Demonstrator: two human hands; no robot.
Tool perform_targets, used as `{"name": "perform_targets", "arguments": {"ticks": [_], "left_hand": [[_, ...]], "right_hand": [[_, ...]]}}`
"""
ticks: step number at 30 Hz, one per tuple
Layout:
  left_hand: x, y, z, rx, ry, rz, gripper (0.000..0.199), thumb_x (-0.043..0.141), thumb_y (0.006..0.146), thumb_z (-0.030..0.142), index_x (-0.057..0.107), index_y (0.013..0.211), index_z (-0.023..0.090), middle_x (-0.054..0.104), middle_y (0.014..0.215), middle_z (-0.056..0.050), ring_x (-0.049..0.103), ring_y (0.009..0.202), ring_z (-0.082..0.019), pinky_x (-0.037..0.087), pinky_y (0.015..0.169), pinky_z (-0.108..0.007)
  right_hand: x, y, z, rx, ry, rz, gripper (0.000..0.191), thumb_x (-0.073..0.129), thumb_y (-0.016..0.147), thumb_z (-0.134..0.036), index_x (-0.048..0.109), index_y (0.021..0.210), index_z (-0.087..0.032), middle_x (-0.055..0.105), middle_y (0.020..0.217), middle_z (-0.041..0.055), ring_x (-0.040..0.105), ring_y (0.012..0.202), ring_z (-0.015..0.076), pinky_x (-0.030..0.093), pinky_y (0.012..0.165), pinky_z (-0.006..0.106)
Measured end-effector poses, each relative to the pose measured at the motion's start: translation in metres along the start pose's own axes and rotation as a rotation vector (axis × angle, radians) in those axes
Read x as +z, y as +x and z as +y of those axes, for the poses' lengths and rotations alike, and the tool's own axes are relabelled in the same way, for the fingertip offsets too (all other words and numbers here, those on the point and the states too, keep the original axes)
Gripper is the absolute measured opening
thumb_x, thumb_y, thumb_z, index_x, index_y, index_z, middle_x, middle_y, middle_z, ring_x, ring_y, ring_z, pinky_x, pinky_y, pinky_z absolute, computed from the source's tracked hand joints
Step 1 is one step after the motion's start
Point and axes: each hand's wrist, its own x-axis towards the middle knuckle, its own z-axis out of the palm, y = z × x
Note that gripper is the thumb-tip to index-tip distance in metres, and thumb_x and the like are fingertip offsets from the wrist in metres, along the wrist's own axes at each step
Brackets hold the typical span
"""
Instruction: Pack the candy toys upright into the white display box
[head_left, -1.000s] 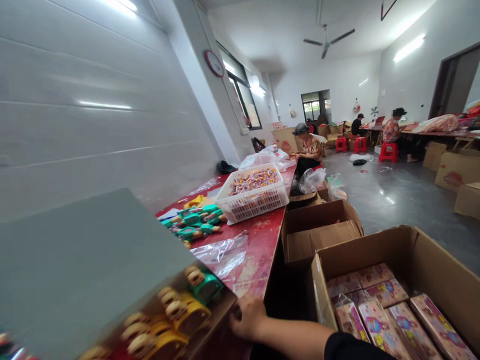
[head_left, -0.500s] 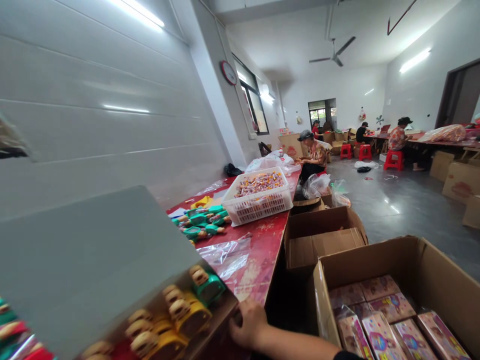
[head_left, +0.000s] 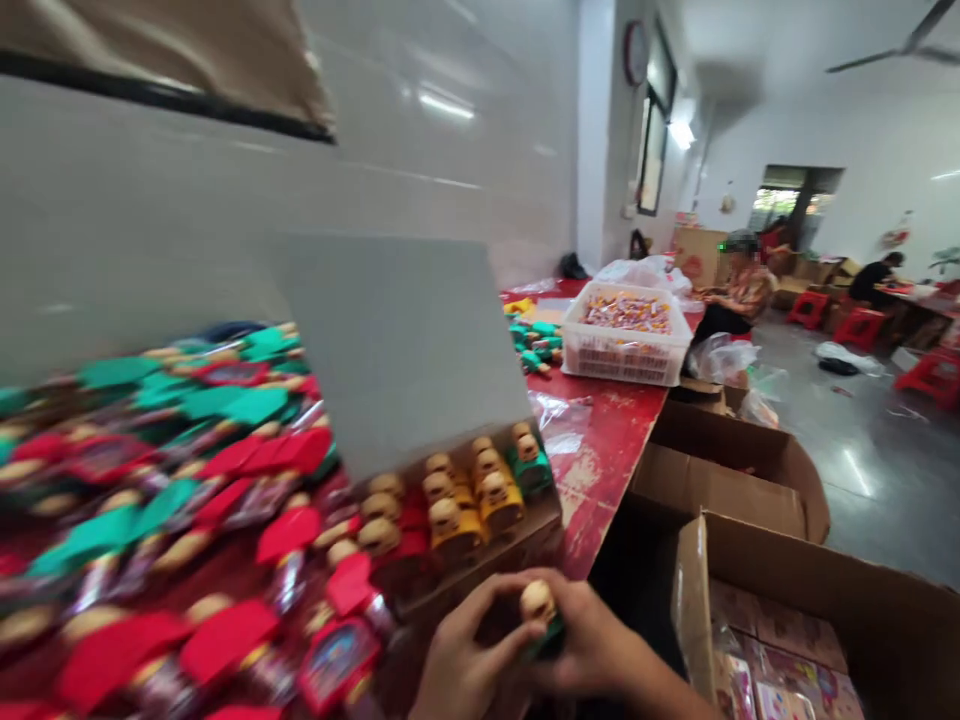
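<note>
In front of me a small green toy (head_left: 538, 602) with a tan round head is held between my two hands. My left hand (head_left: 469, 640) grips it from the left, thumb and fingers pressed round it. From the other side my right hand (head_left: 596, 640) closes on the same toy, its body mostly covered by the fingers. Just beyond the hands stands a cardboard display box (head_left: 480, 570) with its grey lid (head_left: 405, 350) raised. Rows of red, yellow (head_left: 501, 508) and green toys with tan heads sit inside it.
Loose red and green toys (head_left: 240, 405) cover the table at left. Farther along the red tabletop (head_left: 600, 490) stands a white basket (head_left: 626, 360) of small pieces. Open cartons (head_left: 750, 540) line the right side. A seated person (head_left: 742, 285) works beyond the basket.
My view has turned left. My right hand has left the display box's corner and now holds the green toy. The left hand has come into view on the same toy.
</note>
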Motion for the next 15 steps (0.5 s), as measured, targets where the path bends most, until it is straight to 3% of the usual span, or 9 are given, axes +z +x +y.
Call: {"name": "perform_targets", "arguments": {"ticks": [3,5,7,11,13,15], "left_hand": [[0.010,0.010,-0.019,0.079,0.008,0.140,0.049,0.046,0.087,0.061,0.061,0.103,0.017,0.065,0.101,-0.010,0.063,0.095,-0.023,0.056,0.080,-0.032],[0.015,0.014,-0.040,0.160,0.230,0.165,0.040,0.045,0.091,0.051,0.059,0.112,0.019,0.059,0.117,-0.012,0.058,0.110,-0.025,0.053,0.091,-0.039],[0.020,0.014,-0.065,0.234,0.484,0.157,0.035,0.047,0.091,0.041,0.056,0.118,0.021,0.051,0.130,-0.012,0.051,0.120,-0.027,0.048,0.099,-0.047],[0.021,0.011,-0.109,0.359,0.782,0.138,0.050,0.047,0.089,0.036,0.040,0.136,0.016,0.044,0.137,-0.017,0.047,0.123,-0.031,0.050,0.095,-0.050],[0.017,0.012,-0.126,0.348,0.827,0.095,0.056,0.045,0.088,0.035,0.034,0.140,0.016,0.042,0.139,-0.017,0.045,0.125,-0.032,0.047,0.098,-0.052],[0.012,0.015,-0.137,0.288,0.810,0.034,0.053,0.048,0.087,0.039,0.040,0.136,0.020,0.046,0.136,-0.013,0.043,0.126,-0.032,0.043,0.103,-0.052]], "right_hand": [[-0.019,0.006,0.011,-0.074,-0.030,0.384,0.004,0.065,0.074,-0.021,0.064,0.077,-0.018,0.061,0.064,-0.0013,0.054,0.055,0.0108,0.045,0.052,0.019],[-0.037,0.016,0.023,-0.139,-0.027,0.638,0.011,0.063,0.076,-0.018,0.057,0.066,-0.018,0.055,0.059,-0.0025,0.051,0.051,0.0096,0.042,0.049,0.019],[-0.051,0.032,0.035,-0.188,-0.017,0.791,0.009,0.059,0.079,-0.019,0.053,0.073,-0.019,0.055,0.066,-0.0022,0.052,0.056,0.0100,0.043,0.052,0.020],[-0.047,0.071,0.050,-0.377,-0.069,0.878,0.018,0.050,0.082,-0.032,0.041,0.071,-0.022,0.052,0.070,-0.0015,0.056,0.062,0.0130,0.046,0.056,0.026],[-0.035,0.088,0.056,-0.456,-0.144,0.814,0.023,0.052,0.079,-0.035,0.038,0.065,-0.022,0.053,0.063,-0.0014,0.057,0.058,0.0140,0.046,0.054,0.027],[-0.024,0.099,0.063,-0.494,-0.214,0.729,0.021,0.055,0.075,-0.039,0.043,0.067,-0.023,0.056,0.060,-0.0005,0.056,0.052,0.0143,0.047,0.050,0.028]]}}
